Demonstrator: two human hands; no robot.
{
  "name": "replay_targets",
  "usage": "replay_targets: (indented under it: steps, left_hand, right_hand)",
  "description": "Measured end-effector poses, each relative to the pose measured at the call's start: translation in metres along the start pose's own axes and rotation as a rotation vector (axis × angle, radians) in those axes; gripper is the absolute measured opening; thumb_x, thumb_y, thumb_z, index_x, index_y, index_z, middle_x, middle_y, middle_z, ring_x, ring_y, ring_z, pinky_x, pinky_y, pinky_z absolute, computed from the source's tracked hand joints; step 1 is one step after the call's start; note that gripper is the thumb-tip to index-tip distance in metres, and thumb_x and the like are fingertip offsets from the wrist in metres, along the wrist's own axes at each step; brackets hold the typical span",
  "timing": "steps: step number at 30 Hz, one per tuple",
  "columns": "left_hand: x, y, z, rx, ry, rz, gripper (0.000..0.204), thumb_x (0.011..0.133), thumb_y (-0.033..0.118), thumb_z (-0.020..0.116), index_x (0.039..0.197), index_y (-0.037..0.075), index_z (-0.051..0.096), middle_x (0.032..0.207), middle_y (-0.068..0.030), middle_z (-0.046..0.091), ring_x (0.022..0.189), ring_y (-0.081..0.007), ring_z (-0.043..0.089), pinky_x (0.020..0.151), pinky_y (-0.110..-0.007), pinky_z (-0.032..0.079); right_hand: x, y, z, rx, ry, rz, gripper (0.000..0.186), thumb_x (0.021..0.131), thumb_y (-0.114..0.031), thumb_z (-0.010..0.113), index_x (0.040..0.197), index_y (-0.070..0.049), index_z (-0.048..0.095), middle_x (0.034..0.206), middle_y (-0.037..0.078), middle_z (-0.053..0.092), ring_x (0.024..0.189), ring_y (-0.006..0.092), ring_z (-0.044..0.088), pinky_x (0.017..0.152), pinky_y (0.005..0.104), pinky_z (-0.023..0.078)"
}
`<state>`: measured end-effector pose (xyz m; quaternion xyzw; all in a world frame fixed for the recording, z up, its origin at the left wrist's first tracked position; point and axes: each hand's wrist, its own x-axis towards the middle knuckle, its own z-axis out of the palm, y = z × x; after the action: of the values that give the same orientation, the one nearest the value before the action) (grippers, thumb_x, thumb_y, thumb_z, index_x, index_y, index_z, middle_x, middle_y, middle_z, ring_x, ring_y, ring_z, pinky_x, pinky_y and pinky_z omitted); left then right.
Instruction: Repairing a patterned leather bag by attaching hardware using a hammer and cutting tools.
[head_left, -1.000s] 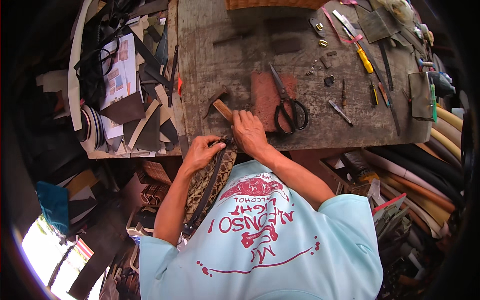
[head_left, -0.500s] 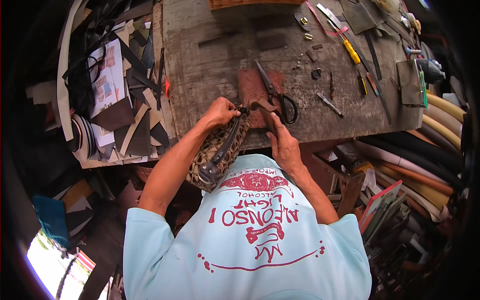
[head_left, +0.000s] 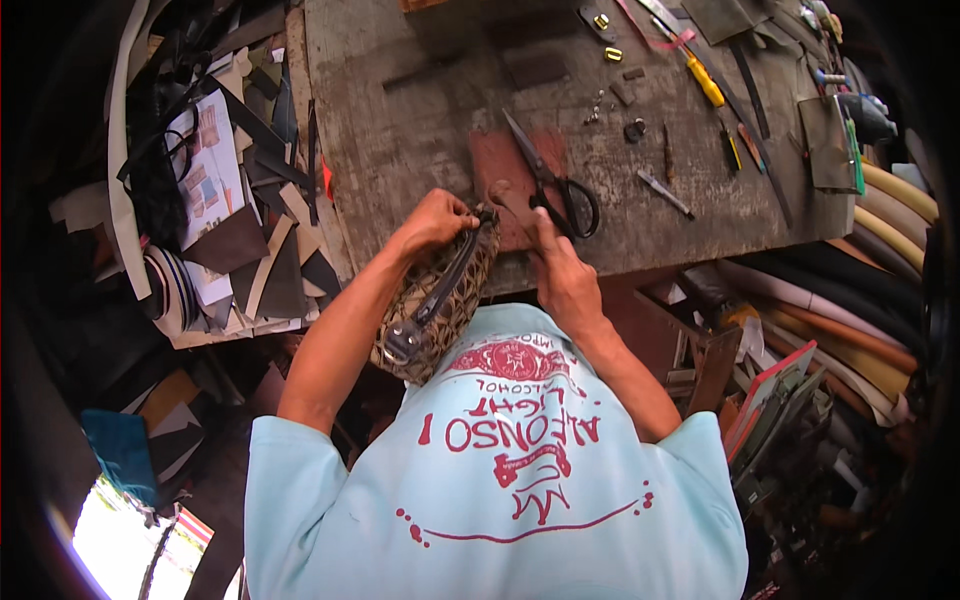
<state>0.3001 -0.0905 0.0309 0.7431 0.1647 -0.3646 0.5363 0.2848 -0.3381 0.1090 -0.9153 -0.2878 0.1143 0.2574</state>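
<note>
My left hand [head_left: 437, 222] is closed on the upper end of a brown patterned bag [head_left: 463, 300], fingers pinched near its dark corner. A dark zipper strip with a strap runs along the bag, which leans between the table edge and my shirt. In my right hand [head_left: 568, 275] is a rusty brown hammer [head_left: 513, 203], its head blurred beside the bag's pinched corner. Beneath the hammer lies a reddish slab [head_left: 490, 160] on the wooden table. Black-handled scissors [head_left: 545, 172] rest partly on that slab, just beyond my right hand.
Leather scraps and a printed sheet [head_left: 210, 165] cover the left side. A yellow-handled tool [head_left: 704, 80], a pen [head_left: 665, 194] and small metal fittings [head_left: 612, 55] lie to the right on the table [head_left: 400, 120]. Rolled material [head_left: 890, 225] is stacked at far right.
The hammer and my right hand have shifted slightly, with the hammer head now more blurred and higher up. My left hand keeps its pinch on the bag. The whole view has tilted a little.
</note>
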Motion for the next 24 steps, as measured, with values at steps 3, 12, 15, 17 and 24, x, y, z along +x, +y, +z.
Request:
replay_targets:
  steps: [3,12,15,17,24]
  left_hand:
    - [-0.002,0.005,-0.004,0.079,0.016,0.029,0.028,0.086,0.022,0.073,0.085,-0.006,0.073,0.064,-0.0045,0.062,0.06,-0.0113,0.053,0.056,-0.034,0.045]
    - [0.004,0.005,-0.008,0.01,0.004,-0.024,0.025,0.082,0.019,0.077,0.086,-0.005,0.075,0.068,-0.0099,0.067,0.062,-0.0159,0.058,0.06,-0.037,0.048]
    - [0.001,0.012,-0.01,-0.002,-0.01,-0.057,0.024,0.081,0.02,0.077,0.084,-0.004,0.075,0.068,-0.0093,0.067,0.061,-0.016,0.057,0.06,-0.036,0.048]
    - [0.004,0.015,-0.011,0.027,-0.023,-0.035,0.025,0.083,0.021,0.074,0.082,-0.004,0.074,0.066,-0.0042,0.064,0.06,-0.0113,0.055,0.057,-0.033,0.045]
    - [0.006,0.016,-0.015,0.0,-0.024,-0.047,0.026,0.083,0.022,0.074,0.084,-0.004,0.074,0.066,-0.0044,0.064,0.059,-0.0109,0.054,0.055,-0.033,0.045]
  right_hand:
    - [0.013,-0.012,-0.031,0.245,0.343,-0.112,0.089,0.075,0.008,0.066,0.154,-0.009,0.029,0.093,0.017,0.062,0.067,0.0337,0.064,0.055,0.0399,0.054]
    - [0.016,-0.002,-0.013,0.118,0.129,-0.116,0.077,0.086,0.001,0.06,0.155,-0.008,0.027,0.087,0.015,0.056,0.062,0.0333,0.061,0.054,0.0422,0.052]
    - [0.014,-0.011,-0.021,0.251,0.37,-0.192,0.076,0.083,0.002,0.063,0.152,-0.005,0.032,0.089,0.016,0.058,0.061,0.0337,0.061,0.052,0.0418,0.051]
    - [-0.008,0.006,0.021,0.002,0.129,-0.107,0.077,0.083,0.002,0.061,0.153,-0.007,0.03,0.082,0.015,0.053,0.059,0.0347,0.059,0.053,0.0436,0.052]
    - [0.02,-0.01,-0.026,0.254,0.187,-0.049,0.073,0.087,0.001,0.06,0.153,-0.013,0.032,0.081,0.016,0.051,0.072,0.0372,0.062,0.06,0.0462,0.052]
